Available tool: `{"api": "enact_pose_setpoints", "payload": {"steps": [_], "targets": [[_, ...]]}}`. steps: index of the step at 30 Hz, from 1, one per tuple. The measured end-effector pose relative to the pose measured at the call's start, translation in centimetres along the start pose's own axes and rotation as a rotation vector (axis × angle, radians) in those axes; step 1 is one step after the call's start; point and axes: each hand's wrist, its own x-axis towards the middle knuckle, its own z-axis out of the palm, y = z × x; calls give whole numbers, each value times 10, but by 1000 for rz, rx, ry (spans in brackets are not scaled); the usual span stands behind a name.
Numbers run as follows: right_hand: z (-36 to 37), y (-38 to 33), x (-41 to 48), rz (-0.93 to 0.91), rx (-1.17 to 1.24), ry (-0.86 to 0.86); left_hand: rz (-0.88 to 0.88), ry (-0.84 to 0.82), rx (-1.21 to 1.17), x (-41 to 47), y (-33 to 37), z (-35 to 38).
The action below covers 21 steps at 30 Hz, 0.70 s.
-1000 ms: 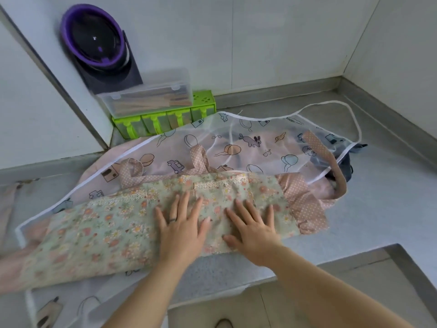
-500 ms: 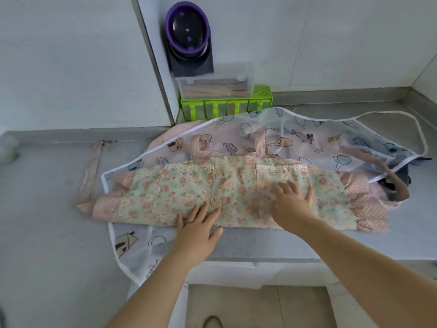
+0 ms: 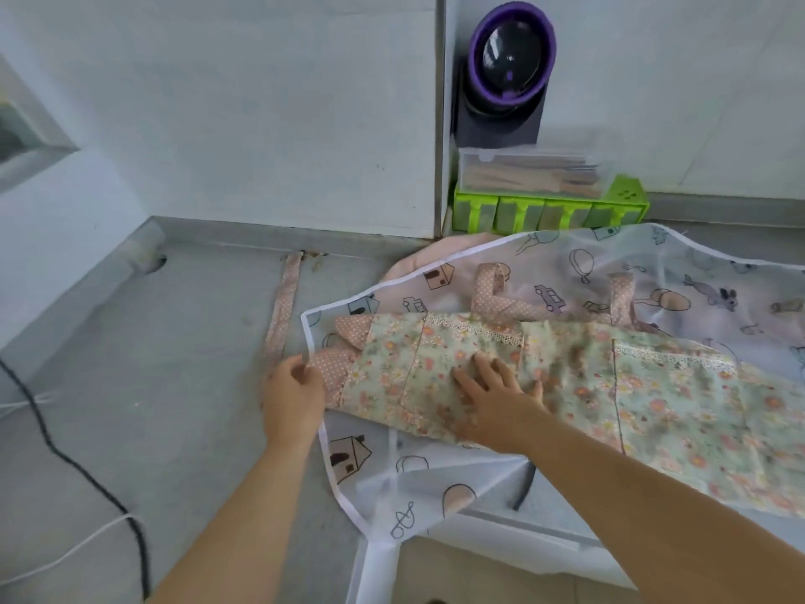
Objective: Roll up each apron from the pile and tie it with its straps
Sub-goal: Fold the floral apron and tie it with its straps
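Floral apron: it lies across the grey counter, on top of the sheer cartoon-print apron, and it is folded into a long flat band, not a tight roll as far as I can judge. So I reckon I am early in the job. This first one is folded or part-rolled and untied, and the sheer one beneath it has not been started. My right hand lies flat on the band, fingers spread, pressing it down. My left hand is at the band's left end, fingers curled round the pink dotted frill there. The dotted strap runs from that end toward the wall, loose on the counter, and has yet to go round the roll. The other waist strap is out of view.
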Motion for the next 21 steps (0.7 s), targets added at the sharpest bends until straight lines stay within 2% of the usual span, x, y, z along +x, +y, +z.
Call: {"api": "enact_pose_setpoints", "payload": {"steps": [2, 5, 10, 12, 15, 17, 21], "targets": [[-1, 3, 9, 10, 18, -17, -120, 1, -109, 15, -9, -2], [-1, 4, 26, -30, 9, 7, -317, -106, -385, 28, -8, -1], [2, 5, 32, -24, -30, 3, -281, -46, -434, 46, -3, 2], [4, 5, 33, -28, -25, 10, -393, -14, -475, 62, -5, 1], [6, 8, 35, -26, -25, 3, -571, -50, -710, 73, -2, -2], [5, 7, 38, -38, -45, -6, -634, -36, -718, 73, -1, -3], [2, 7, 39, -35, -60, -22, -634, -105, -584, 76, -8, 3]]}}
